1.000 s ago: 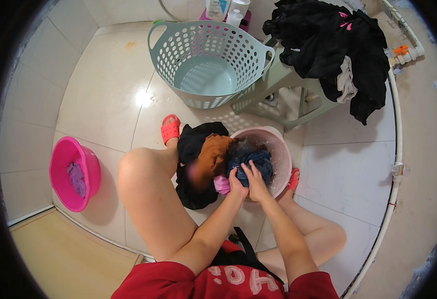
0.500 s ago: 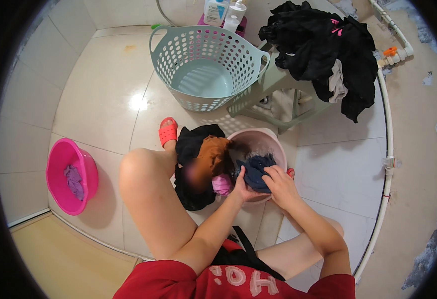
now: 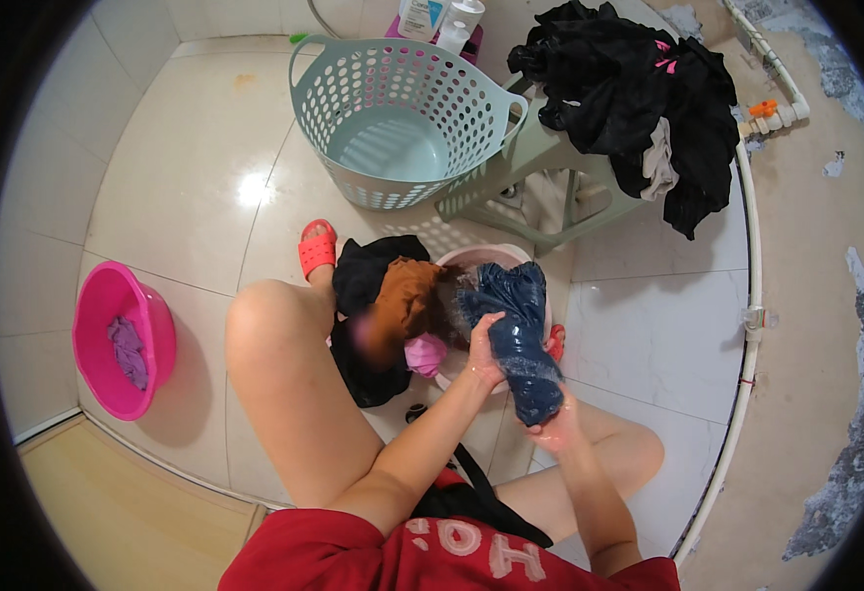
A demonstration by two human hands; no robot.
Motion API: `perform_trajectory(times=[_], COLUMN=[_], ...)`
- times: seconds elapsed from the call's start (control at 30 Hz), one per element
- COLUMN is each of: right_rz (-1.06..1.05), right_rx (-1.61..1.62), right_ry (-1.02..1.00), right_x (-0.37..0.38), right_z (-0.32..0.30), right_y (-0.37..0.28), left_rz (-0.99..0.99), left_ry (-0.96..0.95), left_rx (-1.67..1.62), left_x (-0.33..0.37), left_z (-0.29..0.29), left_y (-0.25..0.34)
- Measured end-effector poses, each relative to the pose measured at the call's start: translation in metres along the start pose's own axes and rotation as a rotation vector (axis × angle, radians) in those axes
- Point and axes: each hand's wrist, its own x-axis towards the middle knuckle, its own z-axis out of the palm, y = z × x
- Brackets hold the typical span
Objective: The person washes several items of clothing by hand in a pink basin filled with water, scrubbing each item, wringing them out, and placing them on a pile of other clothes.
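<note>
A wet, dark blue garment (image 3: 519, 330) hangs bunched between my hands over the pale pink basin (image 3: 476, 254). My left hand (image 3: 485, 347) is closed round its left side, thumb on top. Lower down, my right hand (image 3: 554, 424) grips its near end from below. Part of the garment's far end is over the water, which looks dark. Against the basin's left side lie a brown garment (image 3: 407, 300), black clothes (image 3: 373, 266) and a pink cloth (image 3: 425, 355).
A pale green perforated laundry basket (image 3: 393, 143) stands ahead, beside a green stool (image 3: 511, 163) heaped with black clothes (image 3: 639, 98). Far left is a bright pink basin (image 3: 161, 330) holding a purple cloth (image 3: 127, 350). Bottles (image 3: 422, 18) stand behind the basket. A white pipe (image 3: 753, 266) runs along the right wall.
Both hands have lifted the blue garment out of the basin, stretching it nearer to me. My right hand has moved from on top of it to its near end. The view has shifted slightly.
</note>
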Motion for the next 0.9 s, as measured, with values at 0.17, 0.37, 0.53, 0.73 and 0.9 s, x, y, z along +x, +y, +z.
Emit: perform_trajectory(times=[0.17,0.37,0.53,0.73,0.9], right_rz=[0.295,-0.875,-1.185,-0.800,0.059], right_rx=[0.488,-0.446,-1.662,-1.260,-0.624], right_ry=[-0.491,0.279,0.522,0.120,-0.313], right_x=[0.035,0.041,0.029,0.063,0.046], right_z=[-0.011,-0.009,0.030,-0.009,-0.018], right_y=[0.022,0.032,0.038,0.000,-0.038], left_rz=[-0.027,0.126,0.235,0.253,0.239], left_ry=[0.004,0.202,0.371,0.292,0.169], left_rx=[-0.124,-0.063,0.014,0.223,0.561], left_x=[-0.012,0.007,0.008,0.001,-0.006], left_z=[0.040,0.003,0.000,0.011,0.031], left_y=[-0.003,0.029,0.020,0.021,0.011])
